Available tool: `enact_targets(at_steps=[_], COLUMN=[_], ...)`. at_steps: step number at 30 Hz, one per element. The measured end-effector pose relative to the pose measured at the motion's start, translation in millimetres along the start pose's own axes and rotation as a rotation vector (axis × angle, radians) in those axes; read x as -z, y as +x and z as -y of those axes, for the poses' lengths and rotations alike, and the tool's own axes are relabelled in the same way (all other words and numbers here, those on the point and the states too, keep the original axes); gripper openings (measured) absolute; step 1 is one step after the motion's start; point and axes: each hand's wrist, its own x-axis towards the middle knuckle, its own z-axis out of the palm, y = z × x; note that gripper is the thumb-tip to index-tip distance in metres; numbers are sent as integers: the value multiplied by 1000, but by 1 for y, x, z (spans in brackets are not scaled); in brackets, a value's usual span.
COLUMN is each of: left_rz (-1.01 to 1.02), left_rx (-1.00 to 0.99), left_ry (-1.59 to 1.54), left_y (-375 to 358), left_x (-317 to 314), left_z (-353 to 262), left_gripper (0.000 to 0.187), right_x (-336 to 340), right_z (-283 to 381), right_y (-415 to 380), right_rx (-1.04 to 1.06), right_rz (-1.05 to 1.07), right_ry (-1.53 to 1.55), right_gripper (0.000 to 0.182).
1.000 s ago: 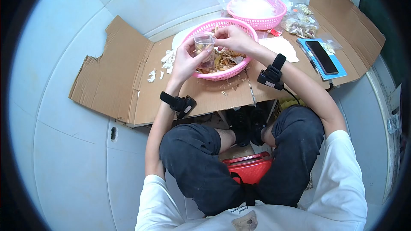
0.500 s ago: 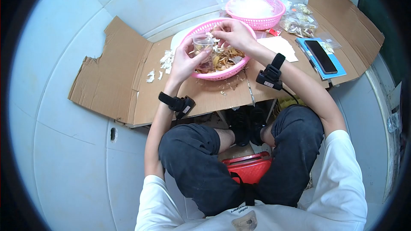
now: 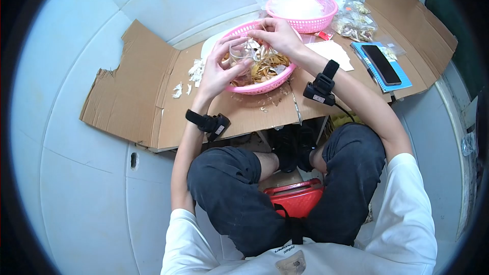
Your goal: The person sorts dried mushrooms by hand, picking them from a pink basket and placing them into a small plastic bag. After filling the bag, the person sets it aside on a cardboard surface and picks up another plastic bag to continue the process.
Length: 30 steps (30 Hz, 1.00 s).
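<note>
A clear plastic cup (image 3: 241, 55) is in my left hand (image 3: 218, 71), held above the near pink basket (image 3: 262, 89). Brown and yellowish dried strips (image 3: 270, 65) fill the basket, with some pale pieces among them. My right hand (image 3: 277, 36) is over the basket's far side, close to the cup, thumb and fingers pinched together. What sits between those fingertips is too small to make out. The cup's contents are hard to see.
White shreds (image 3: 195, 72) lie left of the basket on the cardboard (image 3: 198, 117). Behind stands a second pink basket (image 3: 305, 24) with clear plastic bags. Filled bags (image 3: 356, 25), white paper (image 3: 331, 55), and a phone (image 3: 382, 65) on a blue notebook (image 3: 402, 77) are at right.
My right hand has moved slightly up and left. The fingers of my left hand have lifted toward the cup's rim and now reach nearer the right hand.
</note>
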Motion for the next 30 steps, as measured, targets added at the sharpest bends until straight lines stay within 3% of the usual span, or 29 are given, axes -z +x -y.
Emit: enact_targets(at_steps=[3,5,22,25,30], left_rz=[45,112,58,35,18], left_rx=[-102,23,112,99,44], left_ry=[23,-30,-79,-85,-84], left_y=[0,1,-2,-1,0], left_x=[1,3,2,1,1], left_z=[-2,0,-3,-1,2], left_gripper=[53,54,49,51,53], right_x=[1,2,-1,-2,2], right_z=[4,11,12,11,4], right_y=[-2,-6,-5,-6,-3], right_rx=[-6,-10,-64,-113,-82], right_rz=[47,52,111,26,117], right_ry=[15,42,20,60,-151], right_gripper=[24,24,32,28,31])
